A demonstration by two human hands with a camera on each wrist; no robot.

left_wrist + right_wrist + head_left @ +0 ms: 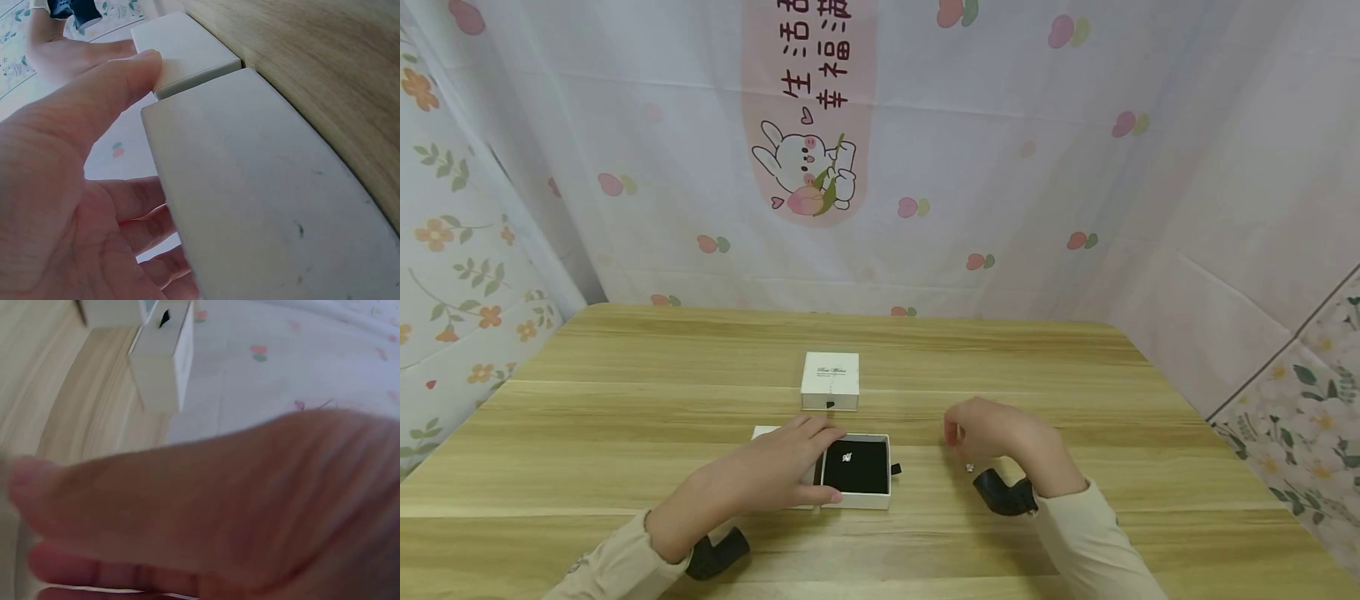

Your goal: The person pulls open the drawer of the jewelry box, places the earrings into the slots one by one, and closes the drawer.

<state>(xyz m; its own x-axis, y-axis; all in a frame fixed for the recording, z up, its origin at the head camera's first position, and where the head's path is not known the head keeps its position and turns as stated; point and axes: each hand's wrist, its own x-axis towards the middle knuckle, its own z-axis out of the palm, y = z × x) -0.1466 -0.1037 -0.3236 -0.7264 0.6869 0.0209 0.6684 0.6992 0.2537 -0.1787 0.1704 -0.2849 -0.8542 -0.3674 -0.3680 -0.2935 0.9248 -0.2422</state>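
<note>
My left hand (782,471) holds a white drawer-style jewelry box (250,187), its thumb on the near side and its fingers over the far side. The box's drawer (889,467) is pulled out to the right, showing a black foam pad (865,479). On the pad sits a small sparkling silver jewelry piece (847,457). To the right, my right hand (996,433) is low over the table with bent fingers; I cannot tell whether its fingertips pinch anything. Just below those fingertips shows another small shiny jewelry piece (969,468).
A second white box (831,375) with dark lettering and a black pull tab stands behind the first. Both are on a wood-grain table (625,367). Patterned cloth (970,150) hangs along the back and sides. A black wrist camera (1002,492) sits below the right wrist.
</note>
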